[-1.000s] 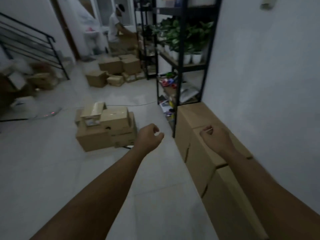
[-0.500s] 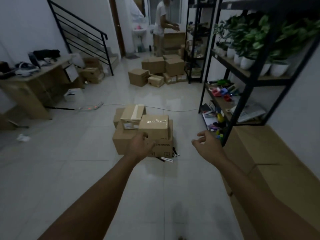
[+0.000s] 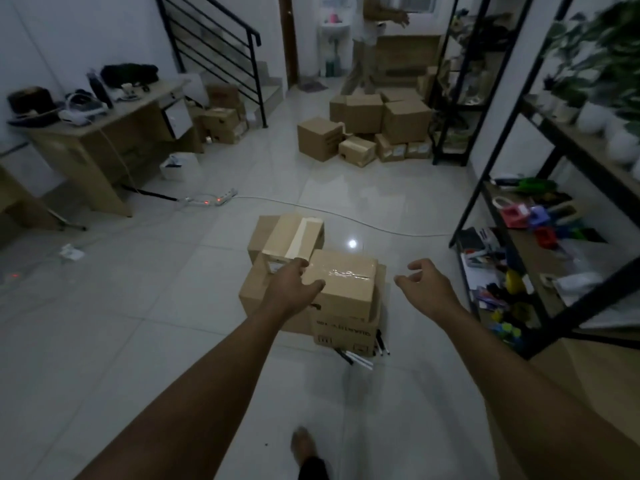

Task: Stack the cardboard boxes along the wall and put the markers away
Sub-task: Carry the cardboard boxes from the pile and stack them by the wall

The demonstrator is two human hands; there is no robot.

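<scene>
Sitting on the tiled floor (image 3: pixel 145 341) straight ahead of you is the pile of cardboard boxes (image 3: pixel 311 271): a taped box (image 3: pixel 344 285) on top at the right, a narrower box with a pale tape strip (image 3: pixel 294 239) behind it to the left, and larger cartons underneath. Several markers (image 3: pixel 356 356) lie on the tiles at the pile's near right corner, some poking out from under the bottom carton (how many, you cannot tell). Your left hand (image 3: pixel 292 292) reaches over the left edge of the taped box with fingers loosely spread, holding nothing; whether it touches the cardboard is unclear. Your right hand (image 3: pixel 424 289) hovers just right of the pile, fingers curled but apart, also empty. To your right stands a black metal shelf (image 3: pixel 491 174) with coloured items and potted plants. Farther back, more boxes (image 3: pixel 367 129) cluster near another person (image 3: pixel 367 26). A wooden desk (image 3: pixel 100 140) stands at the left, beside a staircase railing (image 3: pixel 214 46).
</scene>
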